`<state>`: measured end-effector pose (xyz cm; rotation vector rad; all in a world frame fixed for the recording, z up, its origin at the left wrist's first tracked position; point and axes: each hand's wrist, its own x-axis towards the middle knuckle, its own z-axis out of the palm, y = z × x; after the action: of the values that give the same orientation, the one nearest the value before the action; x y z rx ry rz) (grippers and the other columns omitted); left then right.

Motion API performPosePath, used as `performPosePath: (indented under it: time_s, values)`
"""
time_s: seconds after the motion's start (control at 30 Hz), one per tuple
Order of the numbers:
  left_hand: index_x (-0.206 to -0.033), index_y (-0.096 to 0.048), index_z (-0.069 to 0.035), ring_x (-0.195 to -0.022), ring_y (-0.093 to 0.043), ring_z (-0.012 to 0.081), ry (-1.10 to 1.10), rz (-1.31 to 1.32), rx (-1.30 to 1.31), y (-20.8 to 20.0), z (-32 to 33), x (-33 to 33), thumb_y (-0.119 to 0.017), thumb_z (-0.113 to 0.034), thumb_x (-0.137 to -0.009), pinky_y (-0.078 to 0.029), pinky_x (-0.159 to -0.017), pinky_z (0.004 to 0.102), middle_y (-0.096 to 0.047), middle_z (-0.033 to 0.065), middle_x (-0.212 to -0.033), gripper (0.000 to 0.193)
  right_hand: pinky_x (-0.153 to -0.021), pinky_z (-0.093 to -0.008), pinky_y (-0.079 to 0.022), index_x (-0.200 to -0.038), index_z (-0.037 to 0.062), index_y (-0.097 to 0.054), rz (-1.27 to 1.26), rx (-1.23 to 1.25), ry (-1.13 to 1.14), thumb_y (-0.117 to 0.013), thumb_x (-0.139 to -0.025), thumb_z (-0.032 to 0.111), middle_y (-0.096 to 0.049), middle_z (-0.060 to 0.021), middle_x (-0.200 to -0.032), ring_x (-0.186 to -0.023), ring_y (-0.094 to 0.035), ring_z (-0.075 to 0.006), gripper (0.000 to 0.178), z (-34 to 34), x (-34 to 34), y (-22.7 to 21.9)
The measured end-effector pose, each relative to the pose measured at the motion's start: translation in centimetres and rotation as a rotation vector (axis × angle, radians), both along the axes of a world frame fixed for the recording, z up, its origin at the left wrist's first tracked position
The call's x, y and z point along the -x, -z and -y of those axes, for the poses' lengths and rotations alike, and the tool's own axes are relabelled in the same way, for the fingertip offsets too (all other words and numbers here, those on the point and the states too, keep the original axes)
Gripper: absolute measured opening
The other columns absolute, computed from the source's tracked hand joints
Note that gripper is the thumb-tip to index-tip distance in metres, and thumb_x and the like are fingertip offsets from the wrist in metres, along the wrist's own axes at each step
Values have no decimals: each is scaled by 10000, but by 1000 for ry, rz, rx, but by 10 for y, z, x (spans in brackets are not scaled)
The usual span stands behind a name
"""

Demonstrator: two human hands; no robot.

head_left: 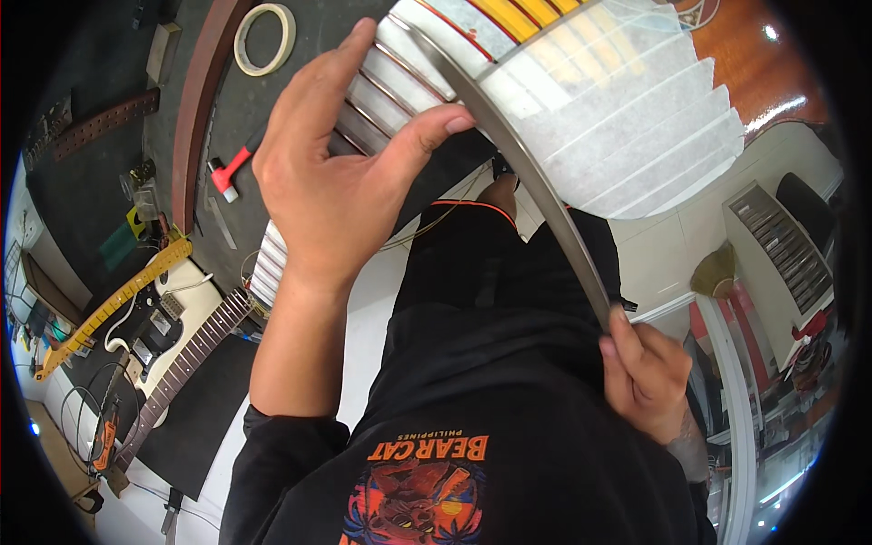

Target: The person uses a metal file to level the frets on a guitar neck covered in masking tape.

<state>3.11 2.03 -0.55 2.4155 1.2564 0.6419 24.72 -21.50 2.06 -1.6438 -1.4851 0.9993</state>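
Note:
A long, narrow metal file [552, 204] slants from a fretted guitar neck [386, 82] at the top down toward the lower right. My right hand [649, 372] is closed round the file's near end. Over the neck my left hand [341, 159] is spread, index finger stretched out and thumb wide apart. Its thumb tip meets the edge of the file; its other fingers are mostly hidden. Bare metal frets show beside this hand, between strips of white tape. White masking paper [627, 136] covers the surface to the right of the file, with yellow wood strips [518, 16] above.
A tape roll [265, 41] and a red hammer [227, 175] lie on the dark bench at left, beside a brown curved bar [195, 118]. A cream electric guitar [177, 313] and a maple neck [118, 295] lie lower left. A broom [716, 272] stands at right.

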Motion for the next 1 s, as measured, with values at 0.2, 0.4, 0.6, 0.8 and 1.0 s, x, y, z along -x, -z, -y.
performPosePath:
  time_s: [0.2, 0.4, 0.6, 0.8, 1.0]
  values:
    - [-1307, -693, -5, -1112, -694, 196, -44, 17, 62, 2, 0, 4, -953, -287, -729, -504, -1014, 323, -740, 138, -1203, 693, -494, -320, -414, -1349, -4, -657, -51, 5, 7, -726, -837, -115, -522, -92, -643, -522, -509, -212, 529, -84, 18, 4]
    - [-1314, -693, -14, -1121, -689, 196, -24, 11, 59, 0, 1, 2, -951, -287, -733, -497, -1023, 321, -736, 135, -1214, 692, -512, -351, -513, -1341, 23, -670, -24, -16, 11, -735, -800, -125, -625, -101, -720, -559, -618, -226, 565, -5, -4, 18]
    - [-1327, -685, -14, -1130, -681, 189, -8, -14, 65, -2, 1, 1, -949, -265, -737, -496, -1026, 320, -731, 127, -1224, 694, -507, -353, -502, -1335, 20, -669, -61, 64, -5, -724, -795, -124, -635, -102, -749, -558, -608, -226, 562, -24, -4, -3]
    - [-1346, -664, 4, -1152, -669, 180, -46, 34, 146, 0, -1, 6, -955, -226, -724, -489, -1037, 315, -714, 129, -1259, 724, -513, -343, -418, -1350, 28, -667, -51, -57, 39, -725, -853, -96, -528, -110, -655, -526, -507, -234, 515, -89, 22, 13]
    - [-1341, -664, 16, -1140, -671, 183, -22, -16, 94, -2, 3, 1, -957, -233, -717, -488, -1036, 319, -720, 130, -1242, 733, -496, -362, -505, -1348, 15, -662, -37, -3, 6, -721, -788, -142, -591, -86, -704, -529, -570, -226, 584, 4, -4, 17]
